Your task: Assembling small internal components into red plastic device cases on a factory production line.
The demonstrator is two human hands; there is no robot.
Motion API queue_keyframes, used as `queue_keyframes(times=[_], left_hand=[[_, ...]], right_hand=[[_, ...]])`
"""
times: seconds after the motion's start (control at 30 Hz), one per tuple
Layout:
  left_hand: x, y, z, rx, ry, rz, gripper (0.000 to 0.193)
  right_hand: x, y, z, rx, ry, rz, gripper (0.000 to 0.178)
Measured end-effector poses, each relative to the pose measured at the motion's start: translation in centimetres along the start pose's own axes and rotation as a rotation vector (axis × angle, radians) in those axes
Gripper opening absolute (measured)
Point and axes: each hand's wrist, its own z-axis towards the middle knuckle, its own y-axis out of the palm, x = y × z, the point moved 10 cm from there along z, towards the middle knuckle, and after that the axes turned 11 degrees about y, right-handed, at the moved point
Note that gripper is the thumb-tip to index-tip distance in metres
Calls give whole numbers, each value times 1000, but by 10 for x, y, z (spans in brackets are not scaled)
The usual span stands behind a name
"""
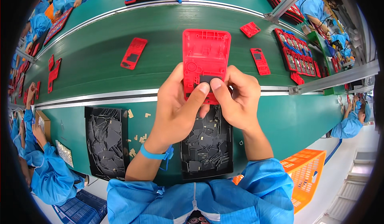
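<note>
A red plastic housing shell (206,48), its moulded inner side facing up, is held between my two hands above the near edge of the conveyor belt. My left hand (180,100) grips its left side, thumb lying on the lower part. On the other side my right hand (240,96) has its fingers curled round the edge. Both thumbs press at a dark square pad (207,79) in the shell's lower half, partly hidden by the thumbtips. Below my hands stands a black tray (206,148) of loose dark pads, partly covered by my left wrist.
Another black tray (106,142) of dark pads stands to the left, with small beige scraps (138,138) between the trays. Red shells (134,54) lie on the green belt (160,36). A metal post (340,78) juts in at right; an orange crate (306,176) stands below. Co-workers sit around.
</note>
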Motion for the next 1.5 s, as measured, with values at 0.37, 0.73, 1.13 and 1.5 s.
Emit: queue_keyframes(times=[0.37,0.73,1.13,1.5], left_hand=[[6,-50,15,190,45,330,47],[4,-57,15,159,6,311,34],[34,4,7,-189,607,1180,87],[7,-49,19,170,-15,55,46]], right_hand=[[161,-74,81,34,408,-654,35],[215,-165,161,286,164,-1465,19],[43,-42,58,-52,489,9,27],[51,34,-65,-382,135,-829,25]])
